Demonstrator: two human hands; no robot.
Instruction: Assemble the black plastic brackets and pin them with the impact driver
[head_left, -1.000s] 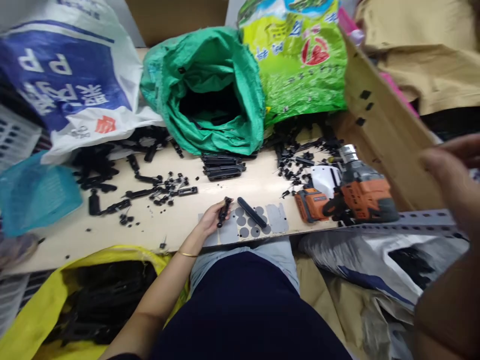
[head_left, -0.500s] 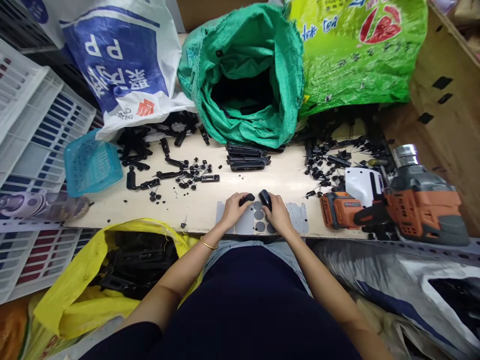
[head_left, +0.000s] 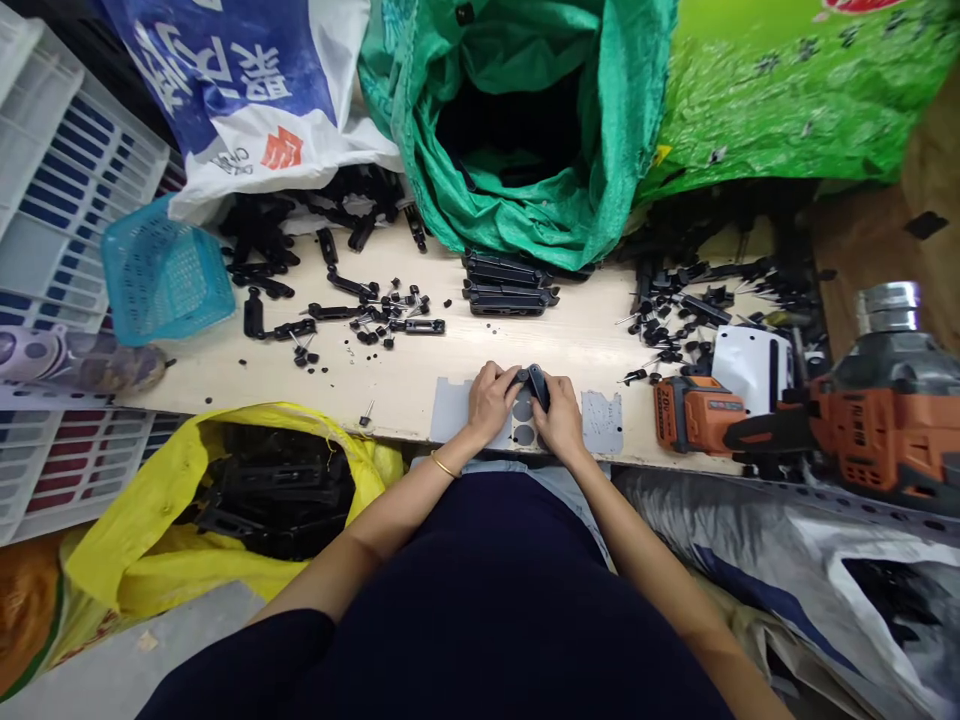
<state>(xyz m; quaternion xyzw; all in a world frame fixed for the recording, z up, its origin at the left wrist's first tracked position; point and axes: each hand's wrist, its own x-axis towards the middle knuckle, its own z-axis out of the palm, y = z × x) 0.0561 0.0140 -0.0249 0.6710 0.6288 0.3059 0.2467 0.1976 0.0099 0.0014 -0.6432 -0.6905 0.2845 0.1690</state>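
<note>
My left hand [head_left: 491, 405] is closed, its fingertips pinching a small black plastic part [head_left: 522, 376]. Beside it my right hand [head_left: 561, 412] grips a longer black plastic piece [head_left: 538, 387], which is tilted with its rounded end away from me. The two pieces meet or nearly meet; I cannot tell whether they touch. Under both hands lies a grey sheet [head_left: 448, 408] with round dark grey discs [head_left: 525, 434] on its middle part. My fingers partly cover the sheet and both pieces.
Stacked black parts [head_left: 511, 298] lie before an open green sack [head_left: 517, 215]. Loose black pieces [head_left: 345, 312] and metal-shafted knobs [head_left: 667, 330] are scattered left and right. An orange power tool [head_left: 862, 410] sits at right, a blue basket [head_left: 166, 275] at left, a yellow sack [head_left: 150, 530] below.
My left hand has moved right, bringing its black part up to the piece in my right hand. The head view has tipped down towards the bench.
</note>
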